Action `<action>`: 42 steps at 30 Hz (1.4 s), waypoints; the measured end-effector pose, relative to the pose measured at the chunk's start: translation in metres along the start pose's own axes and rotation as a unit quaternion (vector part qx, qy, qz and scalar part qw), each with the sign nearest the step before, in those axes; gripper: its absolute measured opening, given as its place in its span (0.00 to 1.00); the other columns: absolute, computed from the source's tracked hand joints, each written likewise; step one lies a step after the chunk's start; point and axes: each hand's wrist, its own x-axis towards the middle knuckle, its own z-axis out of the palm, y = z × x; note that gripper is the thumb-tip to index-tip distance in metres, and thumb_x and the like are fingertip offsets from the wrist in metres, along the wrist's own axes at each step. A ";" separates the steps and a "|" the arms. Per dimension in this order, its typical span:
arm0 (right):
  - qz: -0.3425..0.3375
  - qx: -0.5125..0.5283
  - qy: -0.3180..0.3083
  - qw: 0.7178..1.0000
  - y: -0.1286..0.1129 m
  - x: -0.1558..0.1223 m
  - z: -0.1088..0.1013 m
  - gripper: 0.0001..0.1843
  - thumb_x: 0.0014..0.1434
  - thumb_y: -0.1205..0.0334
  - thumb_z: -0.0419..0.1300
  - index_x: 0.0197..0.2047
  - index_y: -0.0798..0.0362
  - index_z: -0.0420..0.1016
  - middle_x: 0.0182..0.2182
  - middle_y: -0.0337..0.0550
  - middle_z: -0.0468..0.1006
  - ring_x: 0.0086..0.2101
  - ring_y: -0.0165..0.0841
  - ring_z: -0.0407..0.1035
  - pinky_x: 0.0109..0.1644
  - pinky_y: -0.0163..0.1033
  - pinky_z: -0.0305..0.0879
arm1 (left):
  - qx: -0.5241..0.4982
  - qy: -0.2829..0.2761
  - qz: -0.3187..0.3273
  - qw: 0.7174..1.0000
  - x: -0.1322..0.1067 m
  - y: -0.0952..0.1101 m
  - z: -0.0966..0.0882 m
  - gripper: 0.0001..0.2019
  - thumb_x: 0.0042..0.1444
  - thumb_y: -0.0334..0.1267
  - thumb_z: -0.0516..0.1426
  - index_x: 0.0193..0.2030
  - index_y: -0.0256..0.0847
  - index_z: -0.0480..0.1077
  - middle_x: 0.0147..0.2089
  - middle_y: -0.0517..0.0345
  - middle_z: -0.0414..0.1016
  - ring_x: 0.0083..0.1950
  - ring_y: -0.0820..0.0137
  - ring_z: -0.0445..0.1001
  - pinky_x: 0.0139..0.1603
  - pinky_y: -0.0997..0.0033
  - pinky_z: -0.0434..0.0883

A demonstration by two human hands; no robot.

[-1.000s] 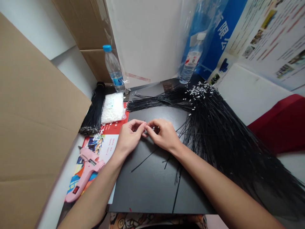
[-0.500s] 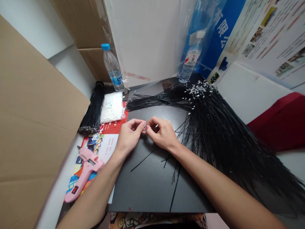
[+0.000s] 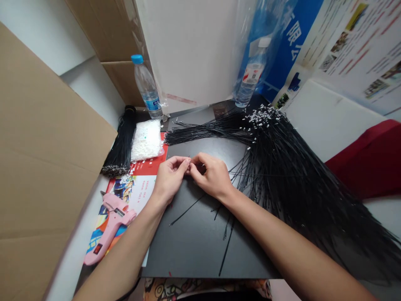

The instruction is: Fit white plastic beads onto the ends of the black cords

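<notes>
My left hand [image 3: 169, 177] and my right hand [image 3: 212, 174] meet fingertip to fingertip above the dark table. Both are closed in a pinch, thumbs against forefingers. What they pinch is tiny and mostly covered by the fingers, so I cannot make out its kind. Thin black wires [image 3: 185, 211] lie on the table below my right wrist, their upper ends hidden beneath the hand. To the right spreads a large heap of black wires [image 3: 300, 167], with small white connectors [image 3: 263, 115] at its far end.
A pink glue gun [image 3: 114, 221] rests on printed sheets [image 3: 144, 190] at left. Behind it are a wire bundle [image 3: 120, 138] and a bag of white pieces [image 3: 147, 140]. More wires [image 3: 200, 134] cross the back, near two water bottles [image 3: 147, 85]. Cardboard [image 3: 46, 146] stands left.
My right fingers have shifted slightly left and closed tighter against the left fingertips, covering the small thing that showed between them. The loose wire ends under my right wrist have moved slightly left.
</notes>
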 end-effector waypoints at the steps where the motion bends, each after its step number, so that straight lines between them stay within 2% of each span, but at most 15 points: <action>1: 0.000 0.001 0.004 1.000 0.001 0.000 0.000 0.06 0.61 0.62 0.57 0.31 0.51 0.71 0.29 0.40 0.79 0.30 0.31 0.69 0.36 0.35 0.60 | -0.004 -0.001 0.000 1.000 0.000 0.000 0.000 0.17 0.45 0.46 0.69 0.35 0.35 0.75 0.31 0.55 0.80 0.36 0.69 0.77 0.43 0.68 0.76; 9: -0.024 -0.043 0.008 0.999 0.003 0.001 -0.010 0.05 0.62 0.60 0.58 0.38 0.51 0.74 0.33 0.42 0.80 0.32 0.32 0.71 0.37 0.36 0.62 | -0.025 0.002 0.009 1.000 0.002 0.003 -0.002 0.19 0.45 0.48 0.69 0.37 0.35 0.74 0.33 0.58 0.77 0.32 0.72 0.76 0.38 0.68 0.77; 13: -0.077 -0.096 0.020 0.992 0.007 0.001 -0.029 0.07 0.63 0.60 0.57 0.39 0.52 0.75 0.33 0.43 0.80 0.34 0.33 0.72 0.40 0.37 0.63 | -0.038 0.017 0.013 0.999 0.003 0.006 -0.005 0.20 0.46 0.49 0.69 0.38 0.35 0.74 0.32 0.59 0.74 0.29 0.73 0.75 0.34 0.68 0.77; 16: -0.130 -0.133 -0.021 0.982 0.009 0.003 -0.039 0.07 0.64 0.64 0.55 0.38 0.51 0.76 0.32 0.42 0.81 0.33 0.32 0.72 0.38 0.37 0.62 | -0.042 0.017 0.023 0.999 0.003 0.009 -0.006 0.18 0.48 0.47 0.67 0.38 0.35 0.74 0.34 0.57 0.74 0.32 0.71 0.76 0.34 0.68 0.77; 18: -0.153 -0.161 -0.025 0.975 0.007 0.008 -0.045 0.09 0.65 0.65 0.55 0.38 0.51 0.76 0.31 0.41 0.81 0.32 0.32 0.71 0.36 0.36 0.61 | -0.013 0.007 0.028 1.000 0.002 0.012 -0.009 0.15 0.52 0.46 0.64 0.40 0.36 0.73 0.37 0.54 0.76 0.34 0.68 0.77 0.34 0.68 0.77; 20: -0.153 -0.192 0.017 0.969 0.002 0.019 -0.054 0.10 0.66 0.65 0.54 0.40 0.51 0.77 0.31 0.42 0.82 0.31 0.31 0.71 0.36 0.36 0.61 | 0.074 0.010 0.052 0.996 -0.001 0.015 -0.015 0.12 0.57 0.43 0.60 0.42 0.37 0.73 0.40 0.51 0.77 0.34 0.67 0.77 0.33 0.67 0.75; 22: -0.115 -0.228 0.073 0.964 -0.005 0.037 -0.073 0.10 0.66 0.64 0.54 0.42 0.52 0.78 0.32 0.44 0.82 0.31 0.32 0.72 0.37 0.37 0.61 | 0.212 0.037 0.120 0.969 -0.004 0.019 -0.023 0.09 0.59 0.39 0.58 0.43 0.39 0.75 0.42 0.50 0.78 0.34 0.66 0.76 0.35 0.66 0.73; 25: 0.019 -0.322 0.107 0.940 -0.006 0.077 -0.117 0.11 0.66 0.61 0.55 0.45 0.54 0.78 0.36 0.51 0.82 0.35 0.37 0.74 0.40 0.42 0.62 | 0.418 0.111 0.205 0.878 -0.008 0.025 -0.038 0.08 0.61 0.33 0.56 0.43 0.41 0.76 0.44 0.47 0.78 0.38 0.63 0.76 0.41 0.64 0.71; 27: 0.107 -0.394 0.086 0.909 0.005 0.105 -0.150 0.14 0.66 0.62 0.54 0.46 0.57 0.79 0.36 0.56 0.80 0.40 0.43 0.75 0.42 0.48 0.62 | 0.544 0.157 0.172 0.806 -0.009 0.030 -0.046 0.11 0.63 0.33 0.54 0.47 0.40 0.76 0.46 0.44 0.77 0.41 0.58 0.77 0.40 0.63 0.71; 29: 0.161 -0.435 0.047 0.885 0.027 0.127 -0.176 0.13 0.65 0.64 0.54 0.45 0.57 0.79 0.37 0.60 0.78 0.42 0.48 0.74 0.43 0.53 0.64 | 0.640 0.176 0.091 0.742 -0.009 0.035 -0.052 0.14 0.65 0.32 0.51 0.50 0.36 0.75 0.48 0.40 0.77 0.45 0.54 0.78 0.39 0.62 0.71; 32: 0.223 -0.451 0.010 0.864 0.065 0.140 -0.195 0.08 0.59 0.64 0.59 0.38 0.56 0.80 0.37 0.61 0.76 0.41 0.55 0.72 0.41 0.60 0.65 | 0.709 0.151 -0.001 0.689 -0.009 0.042 -0.053 0.17 0.66 0.27 0.46 0.52 0.32 0.74 0.51 0.38 0.77 0.49 0.52 0.78 0.40 0.61 0.72; 35: 0.248 -0.452 -0.008 0.857 0.084 0.126 -0.189 0.09 0.59 0.62 0.59 0.35 0.56 0.80 0.40 0.65 0.75 0.44 0.57 0.69 0.40 0.60 0.64 | 0.728 0.121 -0.031 0.674 -0.009 0.044 -0.048 0.20 0.65 0.23 0.43 0.53 0.31 0.73 0.51 0.38 0.78 0.52 0.53 0.78 0.42 0.63 0.73; 37: 0.175 -0.456 0.003 0.872 0.082 0.110 -0.174 0.14 0.63 0.62 0.54 0.41 0.57 0.80 0.47 0.66 0.74 0.49 0.56 0.67 0.42 0.55 0.65 | 0.738 0.117 -0.038 0.663 -0.009 0.042 -0.045 0.21 0.64 0.21 0.42 0.53 0.29 0.73 0.50 0.37 0.79 0.53 0.53 0.78 0.42 0.63 0.73; 39: 0.133 -0.456 -0.008 0.880 0.073 0.097 -0.152 0.15 0.65 0.61 0.52 0.44 0.55 0.80 0.51 0.61 0.74 0.51 0.52 0.66 0.40 0.48 0.64 | 0.742 0.119 -0.029 0.659 -0.008 0.039 -0.046 0.21 0.64 0.21 0.42 0.52 0.29 0.73 0.50 0.37 0.79 0.52 0.52 0.78 0.41 0.63 0.73; 42: 0.005 -0.414 -0.082 0.907 0.053 0.090 -0.113 0.14 0.66 0.61 0.52 0.43 0.54 0.79 0.50 0.54 0.76 0.50 0.45 0.65 0.36 0.41 0.61 | 0.736 0.124 -0.011 0.665 -0.003 0.035 -0.052 0.20 0.65 0.25 0.44 0.51 0.33 0.75 0.49 0.39 0.80 0.50 0.52 0.78 0.38 0.63 0.71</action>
